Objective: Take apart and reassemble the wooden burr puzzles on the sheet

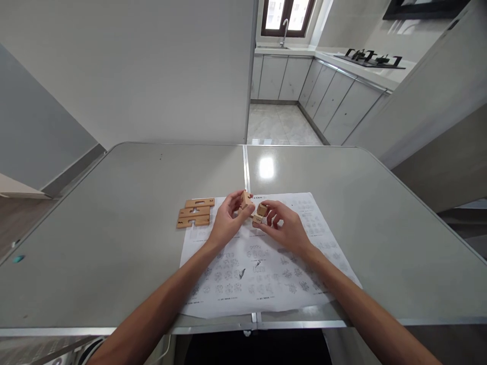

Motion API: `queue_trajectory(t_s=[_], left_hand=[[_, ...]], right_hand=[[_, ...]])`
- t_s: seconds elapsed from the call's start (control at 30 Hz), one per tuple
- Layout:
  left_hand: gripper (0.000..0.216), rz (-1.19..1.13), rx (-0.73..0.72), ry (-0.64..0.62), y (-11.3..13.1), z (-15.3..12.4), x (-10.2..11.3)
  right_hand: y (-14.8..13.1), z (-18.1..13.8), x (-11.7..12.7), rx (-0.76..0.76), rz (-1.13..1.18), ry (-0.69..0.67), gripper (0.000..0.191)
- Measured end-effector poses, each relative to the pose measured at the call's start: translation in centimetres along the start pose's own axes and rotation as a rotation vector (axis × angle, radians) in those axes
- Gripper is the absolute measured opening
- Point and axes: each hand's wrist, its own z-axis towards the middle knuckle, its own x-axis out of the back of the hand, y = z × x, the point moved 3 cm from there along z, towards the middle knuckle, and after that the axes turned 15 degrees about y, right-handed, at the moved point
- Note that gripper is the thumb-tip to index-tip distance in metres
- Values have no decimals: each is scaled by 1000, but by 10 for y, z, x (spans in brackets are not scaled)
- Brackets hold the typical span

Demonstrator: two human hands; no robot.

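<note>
My left hand pinches a small notched wooden puzzle piece above the printed instruction sheet. Just to its right, my right hand grips another wooden puzzle piece, its fingers curled round it. The two pieces are held close together, almost touching. Three flat wooden slotted pieces lie side by side on the table, left of my left hand, at the sheet's top left corner.
The grey folding table has a centre seam and metal edge. A small teal object lies near its left edge. Behind the table stand a white wall and a kitchen with cabinets, sink and hob.
</note>
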Motion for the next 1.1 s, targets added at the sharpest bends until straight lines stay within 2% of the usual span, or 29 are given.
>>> queue_trajectory(t_s=[0.1,0.2,0.3,0.43,0.57,0.7,0.83,0.97,1.1], left_hand=[[64,124,-89,71,-4,2,4],[68,304,-163,90,-5,2,5],[65,413,-272,43,0,-1,3],[62,400,-413,-64,10,-7,-1],[52,191,-245,-222,8,-7,-2],[49,12,-99,-298,2,-2,0],[47,-35,-37,-278,1,0,2],[49,-56,-5,-256,2,0,2],[50,-44,-48,-229,11,-6,4]], right_hand=[[3,5,5,-86,3,75,49],[9,10,10,-200,-6,161,53],[15,13,12,-259,12,194,55],[20,14,10,-306,86,129,55],[20,14,8,-367,198,16,58],[17,15,8,-387,272,-48,61],[20,15,7,-368,311,-63,61],[25,14,5,-316,254,-37,59],[25,12,3,-275,200,-42,55]])
